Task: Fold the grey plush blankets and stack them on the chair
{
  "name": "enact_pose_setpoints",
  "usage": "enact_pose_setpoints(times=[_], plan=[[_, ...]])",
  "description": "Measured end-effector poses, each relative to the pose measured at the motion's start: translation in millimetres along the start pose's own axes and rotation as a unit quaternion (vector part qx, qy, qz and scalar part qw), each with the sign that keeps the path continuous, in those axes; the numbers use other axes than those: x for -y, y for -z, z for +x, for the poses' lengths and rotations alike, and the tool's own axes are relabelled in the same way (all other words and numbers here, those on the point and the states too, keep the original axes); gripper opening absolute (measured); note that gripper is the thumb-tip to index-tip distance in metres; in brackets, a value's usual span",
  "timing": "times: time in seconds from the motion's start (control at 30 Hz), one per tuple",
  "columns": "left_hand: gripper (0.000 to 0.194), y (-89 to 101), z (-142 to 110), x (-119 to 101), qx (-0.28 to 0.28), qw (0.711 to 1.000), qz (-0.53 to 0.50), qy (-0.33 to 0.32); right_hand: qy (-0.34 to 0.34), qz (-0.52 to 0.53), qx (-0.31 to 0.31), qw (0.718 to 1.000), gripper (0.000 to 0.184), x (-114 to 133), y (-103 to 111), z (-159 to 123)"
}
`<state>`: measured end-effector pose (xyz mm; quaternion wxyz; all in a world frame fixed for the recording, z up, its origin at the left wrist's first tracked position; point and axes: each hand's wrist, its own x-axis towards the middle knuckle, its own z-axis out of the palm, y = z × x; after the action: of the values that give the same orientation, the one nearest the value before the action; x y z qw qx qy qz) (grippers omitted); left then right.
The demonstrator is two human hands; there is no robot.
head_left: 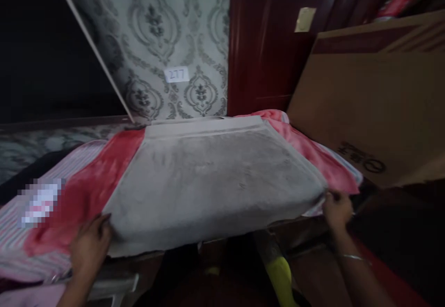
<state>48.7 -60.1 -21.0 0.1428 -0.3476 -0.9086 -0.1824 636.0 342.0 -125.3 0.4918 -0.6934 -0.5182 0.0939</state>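
Observation:
A grey towel lies spread flat over a red and pink blanket on a bed. My left hand grips the towel's near left corner, fingers curled on the edge. At the near right corner my right hand, a thin bangle on its wrist, pinches the cloth.
A large cardboard box leans at the right, close to the bed. Patterned wallpaper with a small number tag and a dark red door stand behind. A yellow-green object shows below the bed edge.

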Motion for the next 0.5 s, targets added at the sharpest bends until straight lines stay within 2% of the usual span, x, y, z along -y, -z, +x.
enact_pose_setpoints(times=[0.07, 0.13, 0.2, 0.27, 0.33, 0.4, 0.5], plan=[[0.062, -1.5, 10.9, -16.7, -0.004, 1.0, -0.008, -0.013, 0.129, -0.025, 0.007, 0.991, 0.065, 22.9, -9.7, 2.5], [0.064, -5.3, 28.1, -43.6, 0.03, 0.998, -0.011, -0.057, 0.249, -0.045, 0.06, 0.966, 0.069, 53.2, -23.4, -0.1], [0.065, -11.4, 46.7, -73.4, 0.078, 0.993, -0.006, -0.09, 0.322, -0.088, 0.129, 0.934, 0.07, 80.2, -38.4, -7.0], [0.065, -18.6, 61.7, -98.1, 0.131, 0.983, 0.006, -0.13, 0.352, -0.154, 0.2, 0.901, 0.066, 95.3, -51.5, -14.4], [0.062, -25.6, 70.5, -112.8, 0.183, 0.972, 0.027, -0.146, 0.358, -0.21, 0.252, 0.874, 0.062, 97.4, -60.3, -19.0], [0.06, -31.2, 73.9, -116.7, 0.214, 0.965, 0.046, -0.141, 0.358, -0.239, 0.271, 0.861, 0.061, 92.0, -64.4, -20.0], [0.062, -34.3, 75.4, -105.4, 0.213, 0.968, 0.063, -0.116, 0.36, -0.246, 0.273, 0.858, 0.062, 84.0, -65.5, -18.1]])
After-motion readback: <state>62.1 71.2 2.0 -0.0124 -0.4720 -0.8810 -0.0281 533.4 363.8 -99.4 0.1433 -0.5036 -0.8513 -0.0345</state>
